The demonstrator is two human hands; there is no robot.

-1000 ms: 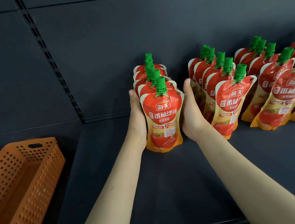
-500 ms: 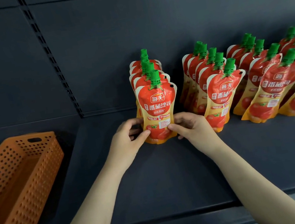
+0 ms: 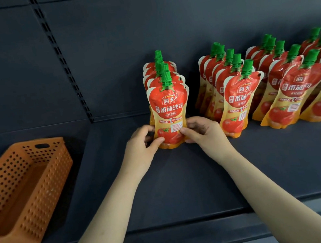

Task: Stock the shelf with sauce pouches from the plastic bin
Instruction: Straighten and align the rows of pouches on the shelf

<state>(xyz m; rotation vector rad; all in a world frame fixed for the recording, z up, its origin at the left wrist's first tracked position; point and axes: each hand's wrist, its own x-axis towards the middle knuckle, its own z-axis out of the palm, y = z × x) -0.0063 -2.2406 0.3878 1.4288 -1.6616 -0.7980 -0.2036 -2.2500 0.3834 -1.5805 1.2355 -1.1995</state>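
A row of red and yellow sauce pouches with green caps stands upright on the dark shelf (image 3: 177, 182), and its front pouch (image 3: 169, 107) faces me. My left hand (image 3: 141, 146) pinches that front pouch's lower left edge. My right hand (image 3: 202, 133) pinches its lower right edge. Further rows of the same pouches (image 3: 236, 95) stand to the right, leaning left. The orange perforated plastic bin (image 3: 18, 193) sits at the left on the neighbouring shelf section, and I see no pouches in it.
The shelf's dark back panel (image 3: 159, 25) rises behind the pouches. A slotted upright (image 3: 63, 63) divides the two shelf sections. The shelf's front lip (image 3: 194, 222) runs under my forearms.
My hands slid down from the sides of the left row to the bottom corners of its front pouch. The view moved slightly nearer.
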